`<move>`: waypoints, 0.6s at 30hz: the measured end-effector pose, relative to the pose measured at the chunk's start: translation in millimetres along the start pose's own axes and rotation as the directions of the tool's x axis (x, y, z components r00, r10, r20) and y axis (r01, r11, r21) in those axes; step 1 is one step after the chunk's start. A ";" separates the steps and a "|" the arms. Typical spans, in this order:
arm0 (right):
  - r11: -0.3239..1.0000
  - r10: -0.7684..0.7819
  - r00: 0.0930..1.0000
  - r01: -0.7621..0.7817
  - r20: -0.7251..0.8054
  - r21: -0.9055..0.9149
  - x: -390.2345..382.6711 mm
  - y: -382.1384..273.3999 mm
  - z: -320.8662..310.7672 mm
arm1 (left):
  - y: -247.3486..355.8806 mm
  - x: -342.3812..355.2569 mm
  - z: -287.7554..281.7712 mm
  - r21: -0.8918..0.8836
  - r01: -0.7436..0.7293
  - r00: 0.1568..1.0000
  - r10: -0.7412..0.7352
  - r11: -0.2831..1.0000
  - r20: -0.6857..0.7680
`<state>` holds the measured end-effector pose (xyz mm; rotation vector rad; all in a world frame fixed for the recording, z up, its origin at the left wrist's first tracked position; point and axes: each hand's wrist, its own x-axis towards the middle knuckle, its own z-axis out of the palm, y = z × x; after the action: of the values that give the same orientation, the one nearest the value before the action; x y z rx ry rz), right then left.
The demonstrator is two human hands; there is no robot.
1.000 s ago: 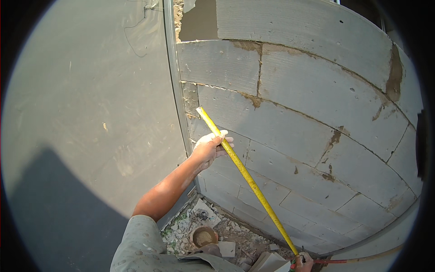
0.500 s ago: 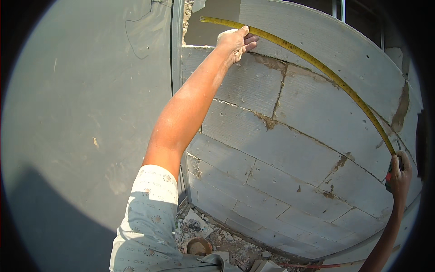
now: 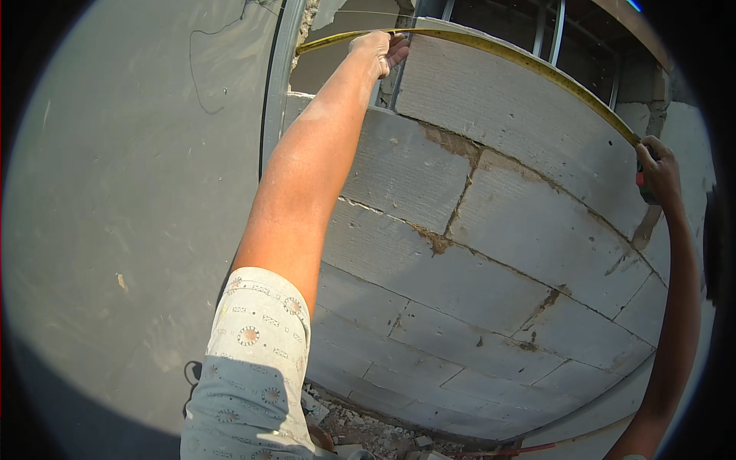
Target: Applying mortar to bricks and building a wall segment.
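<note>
A yellow tape measure blade (image 3: 529,61) stretches across the top of the grey block wall (image 3: 414,165), bowing slightly upward. Its free end meets the edge beside the dark metal frame (image 3: 277,92) at the left. Near that end, my left hand (image 3: 376,54) pinches the blade, some fingers loosely extended below it. At the far right my right hand (image 3: 661,170) is closed around the tape measure's red and dark case (image 3: 645,188), where the blade comes out. Part of the case is hidden by the fingers.
A large smooth grey panel (image 3: 138,215) fills the left side. Rubble (image 3: 368,425) lies along the wall's foot. Metal studs (image 3: 558,31) stand behind the upper blocks, and an open gap (image 3: 326,73) shows beside the top block. A thin wire (image 3: 195,69) hangs on the panel.
My right hand has risen with the case, lifting the blade from across the wall's face to its top edge. The blade's end has shifted left to the frame. The view has shifted too.
</note>
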<state>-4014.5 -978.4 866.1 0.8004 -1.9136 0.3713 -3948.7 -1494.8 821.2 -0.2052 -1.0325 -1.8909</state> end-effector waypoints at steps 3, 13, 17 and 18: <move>1.000 0.017 1.000 -0.017 0.014 -0.007 3.9 -2.9 3.0 | 4.4 0.2 -1.9 -0.093 0.047 0.998 -0.044 0.995 0.034; 0.997 0.079 0.991 -0.081 0.112 0.010 -31.0 51.6 -17.9 | 19.3 7.2 -32.5 -0.231 0.049 0.998 -0.056 0.972 -0.025; 0.999 0.046 0.997 -0.047 0.060 0.011 -28.6 32.7 -10.1 | 34.8 28.1 -34.1 -0.222 -0.042 0.985 0.003 0.974 -0.170; 0.999 0.054 0.997 -0.054 0.058 0.005 -25.0 22.1 -9.7 | 37.6 35.1 -39.7 -0.224 -0.024 0.983 -0.018 0.974 -0.182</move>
<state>-4015.5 -947.4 850.4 0.7723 -1.9915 0.3912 -3927.4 -1554.4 836.1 -0.1594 -0.6932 -1.9826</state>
